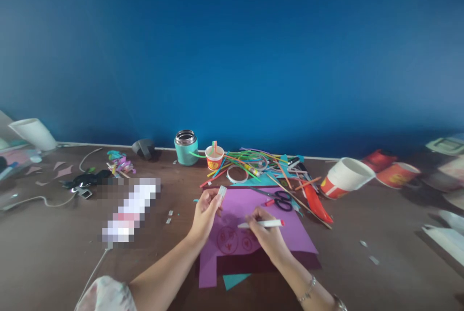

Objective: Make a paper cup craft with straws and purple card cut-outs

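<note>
My left hand point(206, 212) pinches a small whitish, partly see-through piece point(222, 192) whose kind I cannot make out. My right hand point(267, 234) grips a white marker point(271, 223) with a red end, its tip pointing left. Beneath both hands lies a sheet of purple paper point(297, 233), cut in at its lower left. A round face point(227, 240) and a smaller circle with a heart point(247, 243) are drawn on it in red. Black-handled scissors point(283, 201) and a short red cap point(269, 202) rest on the paper's upper right.
Behind the paper spreads a pile of coloured sticks point(250, 156). A teal jar point(186, 149) and a small paper cup point(214, 157) stand against the blue wall. Larger paper cups point(346, 175) lie at right. A blurred-out device point(132, 212) with a cable is at left.
</note>
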### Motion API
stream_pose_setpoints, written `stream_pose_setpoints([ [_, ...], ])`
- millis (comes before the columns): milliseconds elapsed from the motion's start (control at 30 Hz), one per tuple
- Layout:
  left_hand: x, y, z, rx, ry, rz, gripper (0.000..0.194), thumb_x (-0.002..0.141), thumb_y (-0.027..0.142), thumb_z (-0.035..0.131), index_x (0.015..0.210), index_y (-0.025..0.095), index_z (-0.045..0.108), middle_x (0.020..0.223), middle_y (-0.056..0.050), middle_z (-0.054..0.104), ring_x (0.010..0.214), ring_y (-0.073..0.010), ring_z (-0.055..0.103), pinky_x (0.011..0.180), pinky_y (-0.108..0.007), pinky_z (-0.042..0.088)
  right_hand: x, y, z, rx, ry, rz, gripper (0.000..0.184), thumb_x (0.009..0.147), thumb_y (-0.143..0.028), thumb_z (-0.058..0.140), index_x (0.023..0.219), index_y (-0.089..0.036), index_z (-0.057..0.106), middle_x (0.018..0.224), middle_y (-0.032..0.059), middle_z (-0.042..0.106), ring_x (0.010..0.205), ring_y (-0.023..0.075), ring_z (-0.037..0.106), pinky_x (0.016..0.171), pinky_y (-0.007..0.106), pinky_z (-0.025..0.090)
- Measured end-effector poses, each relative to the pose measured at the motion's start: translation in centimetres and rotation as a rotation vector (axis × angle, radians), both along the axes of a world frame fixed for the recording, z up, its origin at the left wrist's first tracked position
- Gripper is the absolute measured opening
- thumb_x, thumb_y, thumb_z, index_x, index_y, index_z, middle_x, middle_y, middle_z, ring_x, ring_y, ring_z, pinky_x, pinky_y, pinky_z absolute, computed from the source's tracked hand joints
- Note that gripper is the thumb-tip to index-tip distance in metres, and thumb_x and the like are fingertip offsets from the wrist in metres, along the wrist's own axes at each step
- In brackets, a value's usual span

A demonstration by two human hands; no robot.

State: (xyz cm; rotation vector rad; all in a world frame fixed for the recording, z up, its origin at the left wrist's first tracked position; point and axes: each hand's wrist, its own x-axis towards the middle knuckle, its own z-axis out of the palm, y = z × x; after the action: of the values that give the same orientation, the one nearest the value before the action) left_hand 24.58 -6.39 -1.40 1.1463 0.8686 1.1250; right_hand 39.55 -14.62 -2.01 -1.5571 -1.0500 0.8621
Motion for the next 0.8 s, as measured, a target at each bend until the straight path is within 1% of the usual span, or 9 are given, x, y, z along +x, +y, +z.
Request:
stream_pose_setpoints([
  [100, 0.1, 0.0, -0.2, -0.02, -0.02, 0.002, 0.039, 0.073, 0.048, 0.061, 0.089, 0.013, 0.059, 0.062, 0.002, 0.054, 0.053, -0.0096, 0.051, 0.049, -0.021, 0.041, -0.1, -0.2, 0.6, -0.003, 0.155, 0.031, 0.031, 0.08, -0.042, 0.049, 0.059, -0.022, 0.04, 0.041, -0.0054, 0.047, 0.039, 0.0092, 0.036, 0.041, 0.021, 0.027],
  [167, 0.1, 0.0, -0.2, -0.038, -0.03, -0.003, 0.038, 0.073, 0.048, 0.061, 0.089, 0.013, 0.058, 0.061, 0.002, 0.055, 0.051, -0.0091, 0.05, 0.049, -0.021, 0.041, -0.7, -0.3, 1.0, 0.003, 0.178, 0.11, 0.027, 0.08, -0.039, 0.05, 0.061, -0.022, 0.042, 0.041, -0.0058, 0.048, 0.039, 0.0093, 0.038, 0.041, 0.021, 0.029],
  [267, 0.1, 0.1, -0.4, -0.05, -0.045, -0.001, 0.037, 0.073, 0.048, 0.061, 0.089, 0.014, 0.058, 0.06, 0.003, 0.055, 0.05, -0.0089, 0.05, 0.049, -0.021, 0.041, -1.9, -0.2, 1.3, -0.014, 0.138, 0.209, 0.018, 0.075, -0.028, 0.056, 0.064, -0.021, 0.044, 0.047, -0.0073, 0.047, 0.042, 0.0081, 0.038, 0.044, 0.02, 0.032],
  [333, 0.2, 0.2, -0.6, -0.052, -0.055, 0.009, 0.036, 0.074, 0.047, 0.061, 0.088, 0.014, 0.058, 0.059, 0.003, 0.055, 0.05, -0.0088, 0.05, 0.049, -0.021, 0.041, -2.6, -0.1, 1.4, -0.028, 0.085, 0.235, 0.019, 0.073, -0.024, 0.057, 0.061, -0.021, 0.043, 0.048, -0.0082, 0.042, 0.045, 0.0078, 0.037, 0.046, 0.02, 0.034],
  [400, 0.2, 0.3, -0.6, -0.057, -0.061, 0.014, 0.036, 0.074, 0.047, 0.061, 0.088, 0.014, 0.059, 0.059, 0.003, 0.055, 0.05, -0.0087, 0.05, 0.048, -0.02, 0.04, -2.9, 0.1, 1.3, -0.037, 0.017, 0.244, 0.022, 0.072, -0.024, 0.058, 0.058, -0.021, 0.041, 0.048, -0.008, 0.039, 0.047, 0.0083, 0.037, 0.047, 0.021, 0.035],
  [600, 0.2, 0.1, -0.4, -0.073, -0.076, 0.013, 0.035, 0.074, 0.045, 0.062, 0.088, 0.014, 0.058, 0.062, 0.002, 0.054, 0.051, -0.0084, 0.049, 0.049, -0.02, 0.041, -2.9, 0.0, 1.1, -0.057, -0.125, 0.246, 0.023, 0.074, -0.025, 0.057, 0.058, -0.021, 0.042, 0.047, -0.0073, 0.041, 0.046, 0.0085, 0.036, 0.045, 0.02, 0.031],
  [800, 0.2, 0.1, -0.4, -0.07, -0.078, 0.011, 0.035, 0.073, 0.046, 0.062, 0.088, 0.014, 0.059, 0.062, 0.002, 0.055, 0.051, -0.0086, 0.049, 0.049, -0.02, 0.041, -2.9, 0.1, 0.9, -0.067, -0.167, 0.261, 0.023, 0.075, -0.025, 0.057, 0.058, -0.02, 0.041, 0.048, -0.0068, 0.044, 0.046, 0.0085, 0.039, 0.045, 0.02, 0.031],
])
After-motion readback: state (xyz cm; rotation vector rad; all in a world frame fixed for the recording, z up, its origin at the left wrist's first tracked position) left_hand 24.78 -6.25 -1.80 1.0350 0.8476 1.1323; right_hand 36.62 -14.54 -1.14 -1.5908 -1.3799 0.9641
